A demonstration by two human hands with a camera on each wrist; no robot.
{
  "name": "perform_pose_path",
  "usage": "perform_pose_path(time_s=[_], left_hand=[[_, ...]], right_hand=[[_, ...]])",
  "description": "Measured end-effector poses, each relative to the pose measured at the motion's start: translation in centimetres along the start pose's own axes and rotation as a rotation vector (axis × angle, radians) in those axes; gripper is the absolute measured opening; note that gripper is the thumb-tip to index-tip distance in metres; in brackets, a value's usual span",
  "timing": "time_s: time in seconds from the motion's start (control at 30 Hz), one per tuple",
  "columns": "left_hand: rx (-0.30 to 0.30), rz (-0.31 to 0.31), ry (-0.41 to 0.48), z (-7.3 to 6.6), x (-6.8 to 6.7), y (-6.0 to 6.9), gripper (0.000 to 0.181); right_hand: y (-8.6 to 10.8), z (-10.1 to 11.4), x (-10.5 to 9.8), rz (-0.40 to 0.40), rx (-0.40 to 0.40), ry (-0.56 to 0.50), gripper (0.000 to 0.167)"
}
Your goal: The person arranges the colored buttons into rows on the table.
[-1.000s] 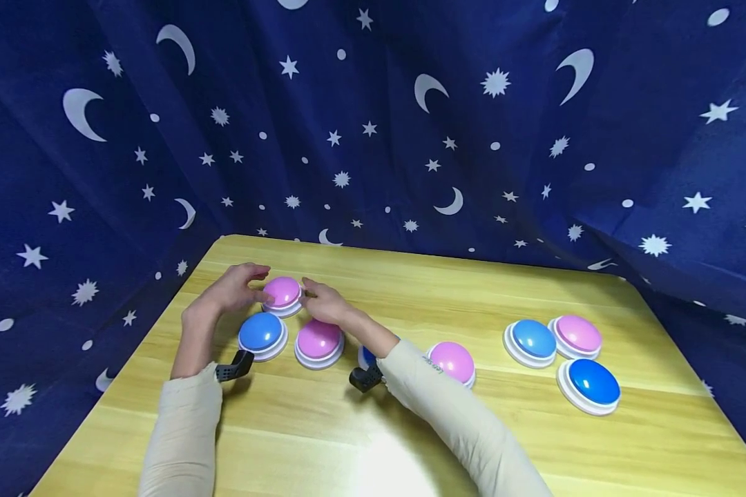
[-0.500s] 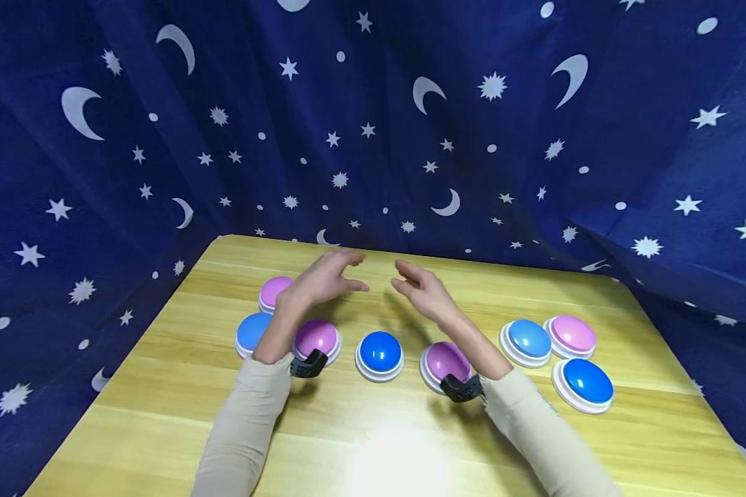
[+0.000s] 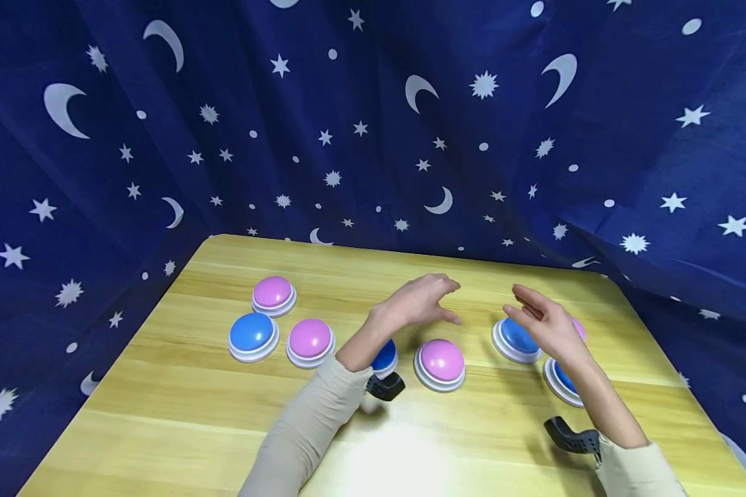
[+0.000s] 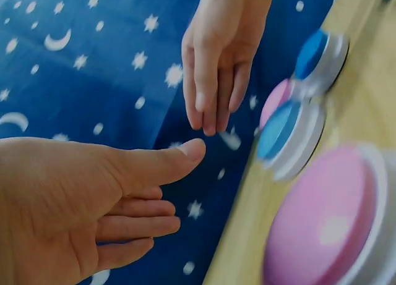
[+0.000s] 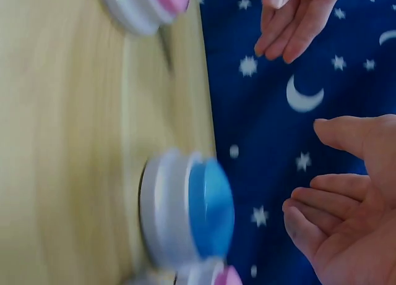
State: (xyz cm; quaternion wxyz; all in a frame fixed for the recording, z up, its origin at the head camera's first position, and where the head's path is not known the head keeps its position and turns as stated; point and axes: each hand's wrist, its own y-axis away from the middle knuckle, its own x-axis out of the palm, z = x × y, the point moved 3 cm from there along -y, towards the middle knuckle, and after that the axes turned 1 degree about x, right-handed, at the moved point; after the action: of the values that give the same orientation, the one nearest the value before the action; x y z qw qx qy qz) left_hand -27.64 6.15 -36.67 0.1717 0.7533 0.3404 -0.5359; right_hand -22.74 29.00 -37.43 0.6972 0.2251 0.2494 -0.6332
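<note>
Both the left hand (image 3: pixel 419 300) and the right hand (image 3: pixel 550 330) are raised over a wooden table (image 3: pixel 180 407), holding nothing. Their palms face each other across a gap, fingers extended and slightly bent, thumbs held apart from the fingers.

The left hand is nearest to the middle pink button (image 3: pixel 442 360), which sits on its white base just to the near side of that hand, untouched. Left of it, the middle dark blue button (image 3: pixel 384 356) is partly hidden by the left forearm.

The right hand is in front of the group on the right: the right light blue button (image 3: pixel 516 337) lies just left of the fingers, the right pink button (image 3: pixel 579 329) is mostly covered from view, and the right dark blue button (image 3: pixel 561 377) stands nearer, partly behind the wrist. Both wrist views show the hands well clear of the buttons.

On the left of the table three more form a cluster: the far pink button (image 3: pixel 272 293), the left light blue button (image 3: pixel 251 333) nearer, and the near pink button (image 3: pixel 310 339) to its right.

Beyond the far edge hangs a dark blue curtain (image 3: pixel 385 62) printed with pale moons, stars and dots.
</note>
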Motion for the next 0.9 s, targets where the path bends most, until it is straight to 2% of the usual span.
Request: perform_pose_path(time_s=[0.1, 0.2, 0.4, 0.5, 0.7, 0.9], left_hand=[[0.007, 0.031, -0.037, -1.9, 0.9, -1.0, 0.068], [0.014, 0.047, -0.07, -3.6, 1.8, -1.7, 0.067], [0.071, 0.073, -0.086, -7.1, 4.0, -3.0, 0.054], [0.103, 0.092, -0.104, -9.0, 5.2, -3.5, 0.045], [0.1, 0.099, -0.194, -11.5, 7.5, -4.4, 0.045], [0.077, 0.18, -0.202, -13.2, 9.6, -4.7, 0.046]], right_hand=[[1.3, -1.5, -1.2, -0.023, 0.039, 0.063, 0.074], [2.3, -2.7, -2.1, -0.055, 0.039, 0.115, 0.073], [4.6, -5.1, -3.9, -0.124, 0.036, 0.244, 0.067], [5.8, -6.4, -4.9, -0.144, 0.06, 0.299, 0.066], [8.1, -8.7, -5.8, -0.13, 0.108, 0.311, 0.067], [9.6, -9.8, -5.6, -0.049, 0.137, 0.252, 0.071]])
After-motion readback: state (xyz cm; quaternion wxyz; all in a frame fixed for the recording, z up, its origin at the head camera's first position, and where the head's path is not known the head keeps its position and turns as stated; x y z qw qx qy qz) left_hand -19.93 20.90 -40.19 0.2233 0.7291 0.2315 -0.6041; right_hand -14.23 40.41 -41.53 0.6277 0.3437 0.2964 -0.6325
